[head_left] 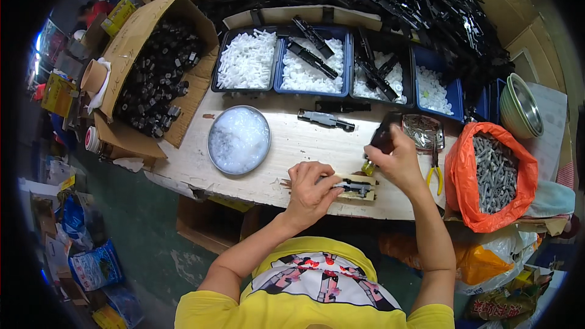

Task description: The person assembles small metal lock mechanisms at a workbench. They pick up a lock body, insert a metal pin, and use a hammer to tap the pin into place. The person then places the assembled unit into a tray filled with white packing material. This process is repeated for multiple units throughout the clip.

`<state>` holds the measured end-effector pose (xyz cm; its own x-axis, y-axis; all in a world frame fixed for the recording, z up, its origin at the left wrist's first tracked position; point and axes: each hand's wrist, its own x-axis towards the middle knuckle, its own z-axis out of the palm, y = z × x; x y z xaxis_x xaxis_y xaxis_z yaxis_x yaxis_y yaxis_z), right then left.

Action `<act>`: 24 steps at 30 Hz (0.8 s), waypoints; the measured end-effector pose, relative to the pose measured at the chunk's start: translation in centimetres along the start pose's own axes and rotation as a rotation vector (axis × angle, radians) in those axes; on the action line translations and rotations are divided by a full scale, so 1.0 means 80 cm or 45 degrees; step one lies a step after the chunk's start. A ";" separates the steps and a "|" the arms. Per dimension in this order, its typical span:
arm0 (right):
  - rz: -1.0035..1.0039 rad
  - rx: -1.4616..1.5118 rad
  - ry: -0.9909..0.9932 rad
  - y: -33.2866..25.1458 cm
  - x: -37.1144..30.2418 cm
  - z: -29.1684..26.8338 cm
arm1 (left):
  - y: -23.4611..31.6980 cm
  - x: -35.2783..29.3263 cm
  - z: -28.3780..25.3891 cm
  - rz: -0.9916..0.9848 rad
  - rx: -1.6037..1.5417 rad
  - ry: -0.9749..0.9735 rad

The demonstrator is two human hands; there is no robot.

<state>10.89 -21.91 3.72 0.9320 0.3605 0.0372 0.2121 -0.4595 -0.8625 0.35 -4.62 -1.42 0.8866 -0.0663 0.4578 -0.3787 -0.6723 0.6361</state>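
Note:
My left hand (311,190) is closed over the left end of a slim black part (356,187). That part lies in a pale block (370,181) at the front edge of the workbench, and my fingers hide its left end. Just above and to the right, my right hand (399,161) is wrapped round a dark tool (382,136) with a yellow-green, see-through end (368,167). Its exact kind is hidden by the hand. Farther back lie a similar black and silver part (326,120) and another dark one (342,106).
A round tray (239,140) of whitish pieces stands left. Behind are bins of white pieces (247,58), and a black heap (414,6). A carton (177,125) holds black pieces. At right are yellow-handled pliers (435,176) and an orange bag (463,189) of screws.

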 end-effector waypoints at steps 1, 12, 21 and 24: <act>0.192 0.471 -0.002 0.009 -0.009 0.010 | 0.007 0.003 -0.003 -0.008 -0.024 0.056; 0.379 0.605 -0.264 -0.013 -0.064 0.032 | 0.010 0.018 -0.028 0.081 -0.034 0.027; 0.263 0.305 0.186 0.055 -0.085 -0.006 | 0.001 0.015 -0.025 0.208 0.209 -0.273; 0.224 0.159 0.218 0.061 -0.089 -0.006 | -0.005 0.012 -0.019 0.243 0.297 -0.310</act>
<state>5.44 -27.14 -0.50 0.9896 0.1369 -0.0429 0.0148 -0.3952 -0.9185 0.98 -3.33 -0.30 0.8537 -0.3609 0.3754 -0.4973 -0.7788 0.3822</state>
